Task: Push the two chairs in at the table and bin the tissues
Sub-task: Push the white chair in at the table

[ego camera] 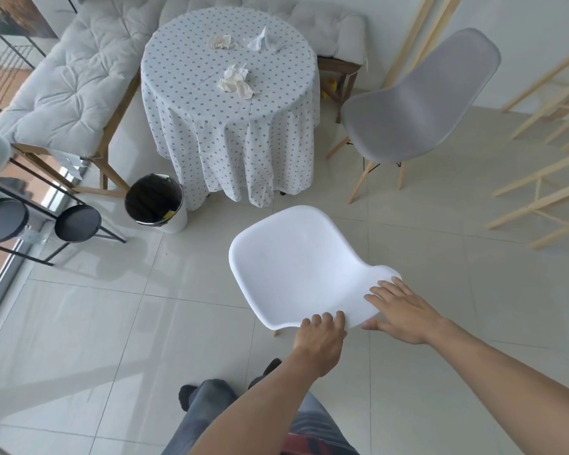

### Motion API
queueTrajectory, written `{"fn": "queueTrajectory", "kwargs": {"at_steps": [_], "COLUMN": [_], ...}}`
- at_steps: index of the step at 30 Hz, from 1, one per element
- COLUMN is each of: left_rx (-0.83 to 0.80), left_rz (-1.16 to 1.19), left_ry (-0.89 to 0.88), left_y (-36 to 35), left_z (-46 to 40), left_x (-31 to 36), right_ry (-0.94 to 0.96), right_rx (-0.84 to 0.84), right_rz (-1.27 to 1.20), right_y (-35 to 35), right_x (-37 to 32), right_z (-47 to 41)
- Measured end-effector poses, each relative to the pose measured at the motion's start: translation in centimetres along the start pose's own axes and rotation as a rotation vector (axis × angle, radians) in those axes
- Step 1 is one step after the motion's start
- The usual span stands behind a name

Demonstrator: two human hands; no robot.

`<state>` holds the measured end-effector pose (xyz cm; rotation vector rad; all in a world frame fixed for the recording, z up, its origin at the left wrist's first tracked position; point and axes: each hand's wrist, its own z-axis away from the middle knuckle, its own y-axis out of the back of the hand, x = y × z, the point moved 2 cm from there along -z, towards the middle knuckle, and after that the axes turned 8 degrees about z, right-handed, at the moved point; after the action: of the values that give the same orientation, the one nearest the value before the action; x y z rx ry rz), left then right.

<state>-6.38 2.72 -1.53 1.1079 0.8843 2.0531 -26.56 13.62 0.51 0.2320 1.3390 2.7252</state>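
Chairs first, tissues after, that's how I'm reading it. White chair [301, 261] is right in front of me on the tile, its backrest toward me and the seat pointing up at the round table [184, 70], with a clear gap of floor between the seat's front edge and the hanging cloth. My left hand [321, 339] is curled over the top edge of the backrest, fingers [326, 320] wrapped down on it, so that one's gripping. My right hand [404, 311] is more splayed — fingers flat on the upper right of the back, thumb tucked under the rim — resting on it, not really clamped. Both hands are on the near end, so the line from my hands through the seat runs up and slightly left to the table; I'd say a straight push along that line should slide it in, maybe nudging left a bit. Grey chair [418, 103] sits off to the right of the table, angled, well away from either hand, nearer my right side. Three crumpled tissues on the tabletop: one near the middle [235, 81], two toward the far side [222, 42] [264, 41]. Bin [156, 203] stands open on the floor by the table's left foot, so it's a short carry later.
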Motion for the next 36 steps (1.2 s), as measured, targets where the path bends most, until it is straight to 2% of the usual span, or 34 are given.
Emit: {"fn": "queueTrajectory", "kwargs": {"at_steps": [10,25,29,36], "left_rx": [0.068,0.117,0.097,0.027], "left_rz": [-0.124,-0.149,-0.131,-0.072], "left_ry": [-0.063,-0.116,-0.112,-0.051], "left_y": [0.7,6.4,7.9,11.8], "left_z": [1.3,5.8,7.0,7.2], "left_x": [-2.3,-16.0,-19.3,-24.9], "right_ry": [-0.007,0.111,0.146,0.144], "right_rx": [0.027,0.117,0.089,0.146], "right_rz": [-0.089,-0.208,-0.199,-0.183], "right_y": [0.5,5.2,6.6,9.6], "right_x": [-2.2,-10.2,-12.5,-15.5], "right_z": [-1.2,-7.6,-9.6,-14.2]}}
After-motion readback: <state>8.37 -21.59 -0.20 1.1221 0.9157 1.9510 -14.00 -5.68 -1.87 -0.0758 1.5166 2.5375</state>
